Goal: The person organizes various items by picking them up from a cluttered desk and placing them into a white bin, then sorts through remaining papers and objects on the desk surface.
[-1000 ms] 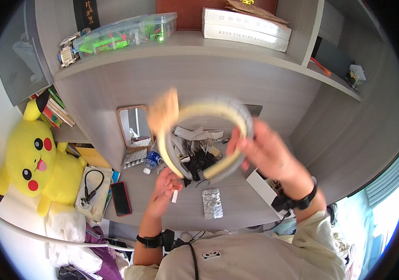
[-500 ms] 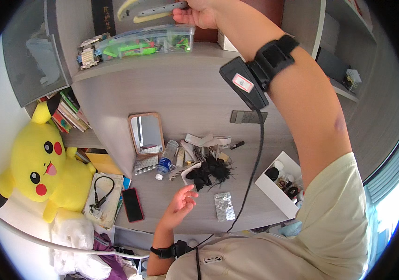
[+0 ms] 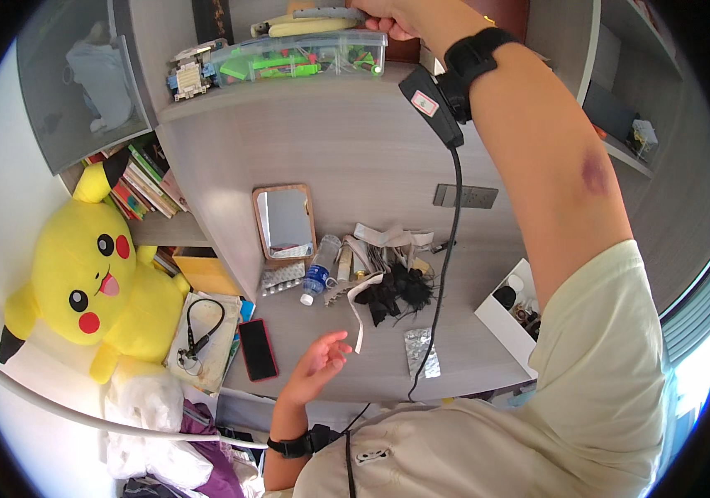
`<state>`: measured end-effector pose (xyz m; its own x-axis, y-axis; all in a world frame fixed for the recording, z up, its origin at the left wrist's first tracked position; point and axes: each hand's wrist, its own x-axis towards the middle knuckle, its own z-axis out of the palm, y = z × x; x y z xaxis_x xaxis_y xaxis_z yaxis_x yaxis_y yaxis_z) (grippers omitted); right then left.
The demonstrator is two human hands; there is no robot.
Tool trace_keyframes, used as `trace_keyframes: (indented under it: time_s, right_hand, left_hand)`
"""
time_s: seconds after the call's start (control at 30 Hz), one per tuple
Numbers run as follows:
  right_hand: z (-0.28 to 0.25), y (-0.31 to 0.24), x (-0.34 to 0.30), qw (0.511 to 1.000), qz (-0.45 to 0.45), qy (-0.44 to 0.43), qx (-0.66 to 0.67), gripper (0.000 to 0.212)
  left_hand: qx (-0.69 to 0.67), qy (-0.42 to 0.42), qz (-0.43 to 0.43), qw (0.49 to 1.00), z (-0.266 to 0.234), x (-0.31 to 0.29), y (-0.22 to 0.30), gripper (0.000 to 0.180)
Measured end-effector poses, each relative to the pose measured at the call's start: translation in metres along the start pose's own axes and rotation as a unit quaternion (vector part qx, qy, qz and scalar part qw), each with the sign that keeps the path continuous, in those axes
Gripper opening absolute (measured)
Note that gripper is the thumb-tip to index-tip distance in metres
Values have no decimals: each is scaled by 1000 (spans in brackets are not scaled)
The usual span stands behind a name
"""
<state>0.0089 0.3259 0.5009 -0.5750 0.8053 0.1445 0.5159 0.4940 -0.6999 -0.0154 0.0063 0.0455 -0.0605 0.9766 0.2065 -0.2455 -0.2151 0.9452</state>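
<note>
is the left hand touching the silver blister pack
Apart: the head view shows grey desk between the left hand and the silver blister pack.

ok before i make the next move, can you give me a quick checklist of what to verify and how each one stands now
1. Right hand on the grey-and-cream band: ok, at the grey end.
2. Band resting on the clear box: cannot tell; it overlaps the box's top in view, but contact is unclear.
3. Clear box on the shelf: ok.
4. Left hand free: ok, nothing in its grip.
5. Black cable clear of the silver blister pack in view: not ok, it crosses over it.
6. Phone lying flat on the desk: ok.
</note>
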Motion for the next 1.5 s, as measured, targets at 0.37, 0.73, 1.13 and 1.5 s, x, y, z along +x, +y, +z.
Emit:
trace_keyframes:
  time_s: [0.37, 0.73, 1.13, 1.5]
  right_hand:
    - [-10, 19, -125, 841, -426, 333, -16, 33]
    - [162, 303, -237, 994, -98, 34, 27, 8]
    - [241, 418, -242, 982, -73, -171, -29, 18]
    - [248, 358, -190, 952, -251, 42, -170, 86]
  left_hand:
    - [73, 22, -84, 994, -19, 18, -31, 40]
    - [162, 41, -206, 964, -20, 44, -71, 31]
    - [480, 223, -165, 832, -44, 127, -152, 46]
    - [571, 240, -3, 785, -9, 116, -87, 35]
